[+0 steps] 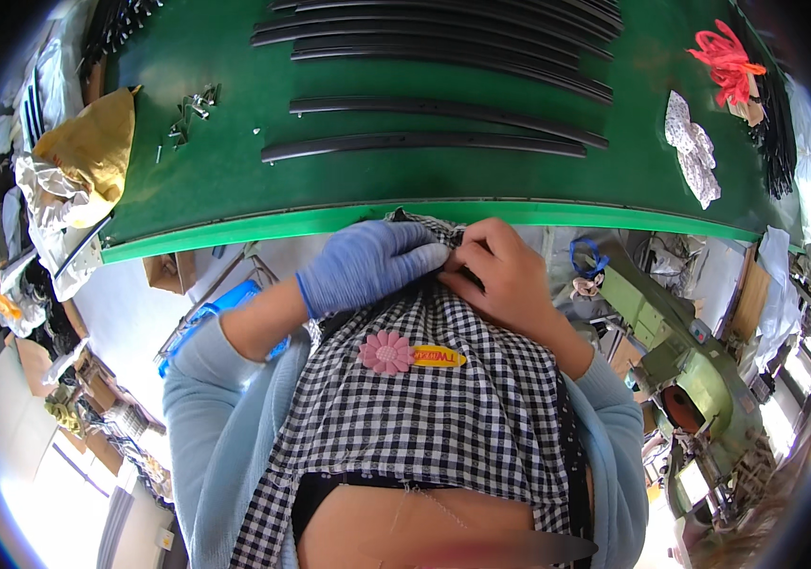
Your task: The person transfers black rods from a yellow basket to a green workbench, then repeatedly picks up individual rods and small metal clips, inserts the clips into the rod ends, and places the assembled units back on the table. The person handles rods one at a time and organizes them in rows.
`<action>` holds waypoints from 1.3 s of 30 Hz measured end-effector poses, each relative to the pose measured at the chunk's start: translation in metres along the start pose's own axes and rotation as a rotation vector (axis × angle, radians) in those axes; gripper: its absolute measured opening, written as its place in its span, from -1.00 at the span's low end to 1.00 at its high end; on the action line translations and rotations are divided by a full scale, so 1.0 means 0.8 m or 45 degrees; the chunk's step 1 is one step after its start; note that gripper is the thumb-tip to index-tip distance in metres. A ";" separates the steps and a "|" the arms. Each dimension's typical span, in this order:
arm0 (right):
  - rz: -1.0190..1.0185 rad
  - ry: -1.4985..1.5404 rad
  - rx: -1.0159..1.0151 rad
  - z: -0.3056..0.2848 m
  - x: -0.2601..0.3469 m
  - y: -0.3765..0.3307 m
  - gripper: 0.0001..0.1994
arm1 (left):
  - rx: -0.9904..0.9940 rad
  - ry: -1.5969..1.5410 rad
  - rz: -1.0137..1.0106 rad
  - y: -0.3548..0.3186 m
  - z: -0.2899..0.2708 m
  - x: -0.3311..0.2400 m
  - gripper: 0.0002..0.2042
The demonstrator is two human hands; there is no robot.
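My left hand (367, 266) wears a blue knit glove, its fingers curled inward and pressed together. Bare, my right hand (500, 270) meets it in front of my body, with finger and thumb in a pinch at the gloved fingertips. Both are close to the green table's (358, 220) front edge, over the upper part of a black-and-white checked apron (443, 408). Some checked cloth shows between and behind the hands; whatever the fingers hold is hidden. A pink flower clip (386, 353) and a yellow clip (438, 357) sit on the apron.
Several long black strips (424, 142) lie across the table. Small metal pieces (199, 102) and a yellow cloth (97, 156) are at the left. To the right are a patterned white cloth (692, 147) and a red bundle (729, 64). A green machine (680, 356) stands below the table's right side.
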State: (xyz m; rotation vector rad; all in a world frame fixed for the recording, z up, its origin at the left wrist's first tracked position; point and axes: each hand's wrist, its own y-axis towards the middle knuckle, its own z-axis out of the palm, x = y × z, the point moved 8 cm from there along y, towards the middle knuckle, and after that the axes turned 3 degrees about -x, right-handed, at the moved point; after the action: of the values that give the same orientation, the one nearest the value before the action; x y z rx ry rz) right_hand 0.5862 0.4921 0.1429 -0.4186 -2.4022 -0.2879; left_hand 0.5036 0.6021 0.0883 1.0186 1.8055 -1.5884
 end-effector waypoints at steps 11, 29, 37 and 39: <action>-0.181 -0.078 -0.124 -0.020 0.005 -0.008 -0.70 | 0.502 -0.165 -0.120 0.020 0.018 -0.013 -0.54; -0.099 0.083 0.030 -0.006 -0.019 -0.026 -0.76 | 0.073 0.775 0.548 -0.007 0.002 -0.043 -0.62; 0.890 0.316 0.115 -0.017 -0.114 -0.202 -0.63 | -0.167 0.872 0.686 -0.010 0.010 -0.058 -0.70; 1.088 0.525 0.214 0.010 -0.110 -0.240 -0.65 | -0.138 0.789 0.670 -0.003 0.012 -0.056 -0.67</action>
State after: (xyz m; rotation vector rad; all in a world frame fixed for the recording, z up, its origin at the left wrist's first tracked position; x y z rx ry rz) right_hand 0.5738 0.2977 0.0610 -1.1218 -1.6474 0.1974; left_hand 0.5272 0.5838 0.1236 1.8883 1.7401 -0.8977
